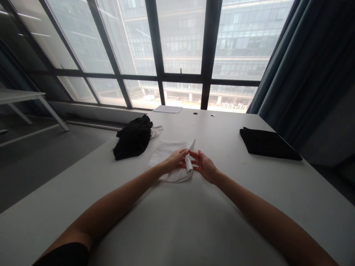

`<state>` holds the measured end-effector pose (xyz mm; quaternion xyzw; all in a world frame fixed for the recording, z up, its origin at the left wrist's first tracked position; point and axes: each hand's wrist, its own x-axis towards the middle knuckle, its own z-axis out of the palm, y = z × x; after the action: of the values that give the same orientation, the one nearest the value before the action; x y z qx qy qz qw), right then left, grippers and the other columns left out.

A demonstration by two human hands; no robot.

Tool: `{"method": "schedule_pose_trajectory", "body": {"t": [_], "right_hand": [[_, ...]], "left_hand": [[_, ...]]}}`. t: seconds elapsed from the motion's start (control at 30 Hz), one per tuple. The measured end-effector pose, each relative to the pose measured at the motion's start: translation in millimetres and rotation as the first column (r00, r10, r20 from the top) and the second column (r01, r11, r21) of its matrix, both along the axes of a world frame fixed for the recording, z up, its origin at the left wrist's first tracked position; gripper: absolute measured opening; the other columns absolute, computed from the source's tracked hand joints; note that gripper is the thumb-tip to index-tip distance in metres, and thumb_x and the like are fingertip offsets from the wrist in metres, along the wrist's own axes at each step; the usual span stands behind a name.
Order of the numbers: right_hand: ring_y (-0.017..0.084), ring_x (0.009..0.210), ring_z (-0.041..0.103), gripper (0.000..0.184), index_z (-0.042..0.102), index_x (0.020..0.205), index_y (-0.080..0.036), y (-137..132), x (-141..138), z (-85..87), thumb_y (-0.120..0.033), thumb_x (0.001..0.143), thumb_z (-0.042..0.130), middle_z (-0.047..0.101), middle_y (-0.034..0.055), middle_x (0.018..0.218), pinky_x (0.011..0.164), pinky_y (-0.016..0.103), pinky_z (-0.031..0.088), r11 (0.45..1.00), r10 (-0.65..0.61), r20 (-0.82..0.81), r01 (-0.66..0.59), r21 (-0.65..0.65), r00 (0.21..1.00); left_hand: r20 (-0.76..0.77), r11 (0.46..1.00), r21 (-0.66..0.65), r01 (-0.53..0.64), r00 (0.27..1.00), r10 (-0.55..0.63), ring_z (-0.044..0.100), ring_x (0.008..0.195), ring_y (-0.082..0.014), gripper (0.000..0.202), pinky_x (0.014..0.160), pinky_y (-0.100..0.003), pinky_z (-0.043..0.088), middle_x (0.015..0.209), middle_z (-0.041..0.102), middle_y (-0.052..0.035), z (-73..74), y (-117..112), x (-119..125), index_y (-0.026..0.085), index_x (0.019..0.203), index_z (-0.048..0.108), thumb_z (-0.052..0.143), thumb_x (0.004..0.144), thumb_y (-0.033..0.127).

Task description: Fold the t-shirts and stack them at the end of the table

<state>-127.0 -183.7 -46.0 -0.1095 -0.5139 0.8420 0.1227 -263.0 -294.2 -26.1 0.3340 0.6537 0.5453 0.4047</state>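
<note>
A thin white cloth, perhaps a garment, lies on the table in front of me, its right edge folded up into a raised roll. My left hand rests over the cloth, its fingers closed on the folded edge; part of them is hidden behind the fabric. On the other side of the roll, my right hand has its fingers stretched and spread, the tips touching or very near the fold. Both hands almost meet at the top of it.
On the white table, a crumpled black garment lies left, with a white piece of fabric beside it. A folded black cloth lies near the right edge. White papers sit at the far edge, before the windows.
</note>
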Motion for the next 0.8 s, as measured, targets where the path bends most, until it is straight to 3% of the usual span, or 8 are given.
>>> {"method": "schedule_pose_trajectory", "body": {"t": [0.13,0.3,0.4,0.5,0.57,0.63,0.8], "right_hand": [[0.019,0.087,0.06,0.049,0.074,0.116,-0.02,-12,-13,-9.7,-0.056,0.095,0.05,0.07,0.0104,0.118,0.07,0.03,0.048,0.982,-0.047,0.013,0.044,0.183,0.999],[0.02,0.089,0.06,0.054,0.08,0.1,-0.018,-12,-12,-15.6,-0.065,0.088,0.054,0.073,0.0097,0.107,0.069,0.029,0.045,0.947,-0.017,0.018,0.011,0.322,1.0],[0.019,0.085,0.062,0.049,0.08,0.09,-0.016,-8,-9,-16.8,-0.059,0.088,0.057,0.074,0.011,0.102,0.066,0.028,0.046,0.97,-0.042,0.004,0.039,0.241,0.999],[0.017,0.073,0.062,0.032,0.075,0.082,-0.016,-3,-9,-20.0,-0.043,0.087,0.06,0.073,0.0103,0.094,0.062,0.027,0.048,0.971,-0.234,0.074,0.228,0.078,0.969],[0.016,0.07,0.062,0.019,0.071,0.084,-0.017,0,-11,-22.7,-0.032,0.086,0.06,0.07,0.0083,0.089,0.062,0.028,0.051,0.944,-0.329,0.134,0.331,0.012,0.935],[0.017,0.074,0.065,0.013,0.068,0.091,-0.018,3,-14,-24.7,-0.024,0.086,0.058,0.069,0.0074,0.089,0.069,0.03,0.055,0.934,-0.349,0.161,0.357,-0.023,0.923],[0.019,0.094,0.068,0.022,0.062,0.11,-0.019,2,-22,-24.3,-0.029,0.094,0.051,0.067,0.0102,0.106,0.089,0.035,0.056,0.933,-0.319,0.193,0.343,-0.108,0.928]], "left_hand": [[0.028,0.998,-0.002,-0.056,0.998,0.056,0.053,0.056,-0.0102,0.054,0.048,-0.02,0.041,0.074,0.06,-0.0012,-8.1,-2,-14,0.013,0.098,0.064,0.072,0.079,0.063],[-0.015,0.997,0.006,-0.083,0.996,0.083,0.06,0.059,-0.0142,0.038,0.053,-0.023,0.042,0.073,0.067,-0.0046,-19.3,1,-23,0.013,0.086,0.065,0.075,0.079,0.048],[-0.083,0.991,0.038,-0.126,0.988,0.129,0.062,0.065,-0.0154,0.029,0.058,-0.024,0.045,0.079,0.07,-0.006,-20.8,2,-19,0.011,0.09,0.068,0.074,0.079,0.037],[-0.192,0.975,0.074,-0.21,0.956,0.22,0.059,0.063,-0.0126,0.039,0.056,-0.022,0.043,0.079,0.068,-0.0039,-17.5,1,-15,0.008,0.115,0.067,0.07,0.079,0.024],[-0.279,0.967,0.099,-0.236,0.926,0.254,0.051,0.054,-0.0092,0.063,0.051,-0.019,0.039,0.07,0.063,0.0022,-10.8,0,-15,0.01,0.14,0.054,0.068,0.079,0.018],[-0.376,0.968,0.133,-0.211,0.893,0.246,0.042,0.047,-0.007,0.077,0.047,-0.018,0.033,0.061,0.055,0.0078,1.3,-1,-14,0.016,0.153,0.04,0.066,0.08,0.016],[-0.544,0.949,0.283,-0.141,0.791,0.28,0.04,0.045,-0.0063,0.074,0.046,-0.016,0.032,0.058,0.055,0.0078,57.0,2,-6,0.021,0.152,0.043,0.063,0.081,0.016]]}}
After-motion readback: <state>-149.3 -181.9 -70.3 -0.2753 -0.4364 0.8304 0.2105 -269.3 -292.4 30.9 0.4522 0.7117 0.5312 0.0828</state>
